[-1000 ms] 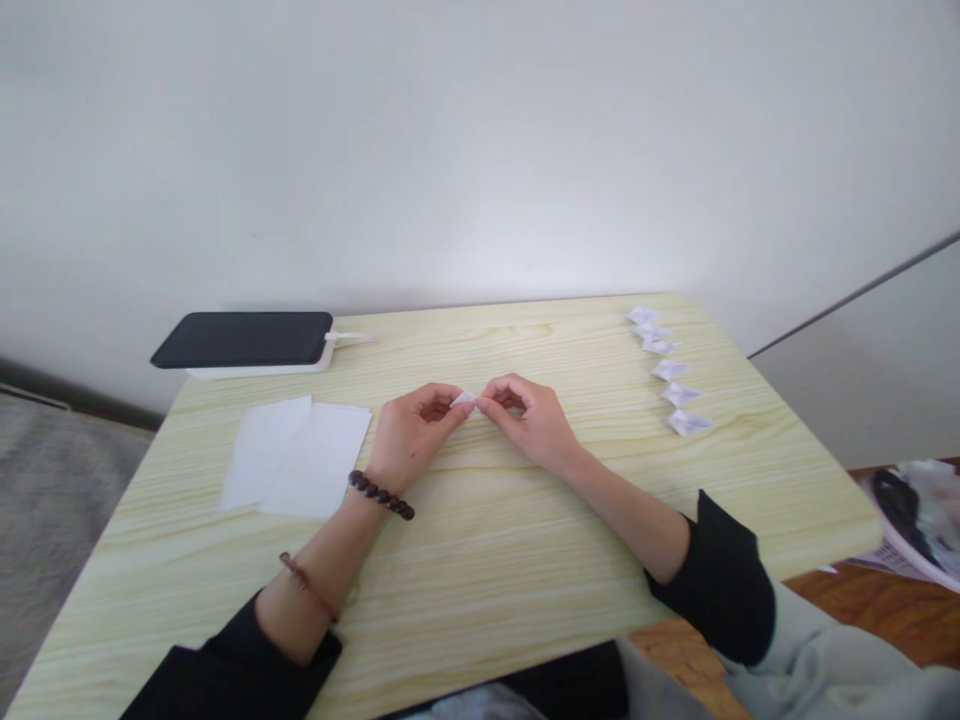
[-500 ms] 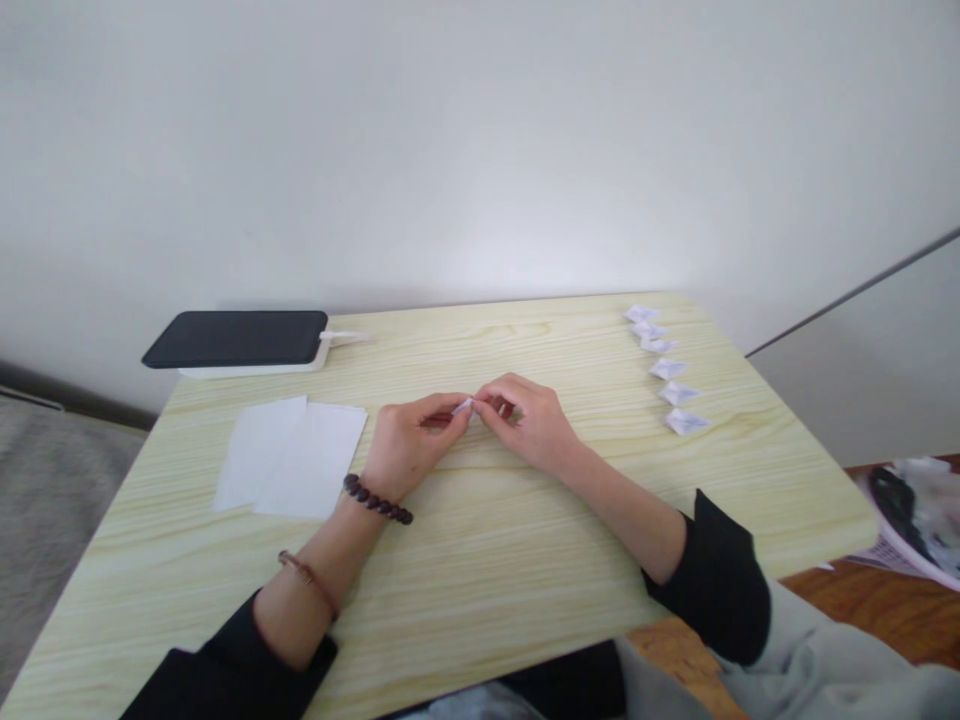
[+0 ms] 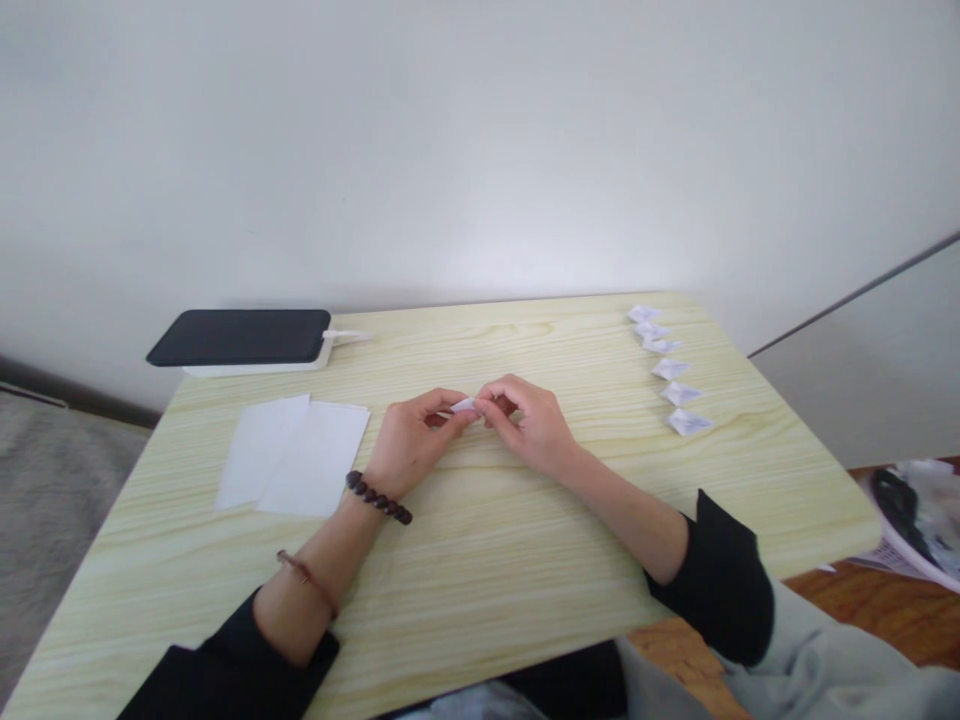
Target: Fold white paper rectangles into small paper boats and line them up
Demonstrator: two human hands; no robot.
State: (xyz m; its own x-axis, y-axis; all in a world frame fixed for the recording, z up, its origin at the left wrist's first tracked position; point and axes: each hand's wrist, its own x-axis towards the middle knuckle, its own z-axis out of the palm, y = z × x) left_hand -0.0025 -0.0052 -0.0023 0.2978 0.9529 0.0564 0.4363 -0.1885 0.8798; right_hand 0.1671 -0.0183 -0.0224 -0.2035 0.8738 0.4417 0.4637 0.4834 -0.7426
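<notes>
A small folded white paper (image 3: 463, 405) is held between my two hands over the middle of the table. My left hand (image 3: 417, 432) pinches its left side between thumb and fingers. At its right end, the thumb and index finger of my right hand (image 3: 529, 422) grip the tip. My fingers cover much of the paper, so its full shape is hidden. To the left lie flat white paper sheets (image 3: 315, 460), partly overlapping. Several small folded paper pieces (image 3: 686, 421) with pointed ends stand in a column on the right.
A black phone (image 3: 244, 337) rests on a white block at the back left, with a white cable (image 3: 349, 336) beside it. The wooden table (image 3: 480, 580) meets a white wall (image 3: 480, 150) behind. A basket (image 3: 911, 530) holding bags stands on the floor at right.
More of the folded paper shows between my fingers now. My left fingers have shifted slightly on it, while both hands stay in nearly the same place.
</notes>
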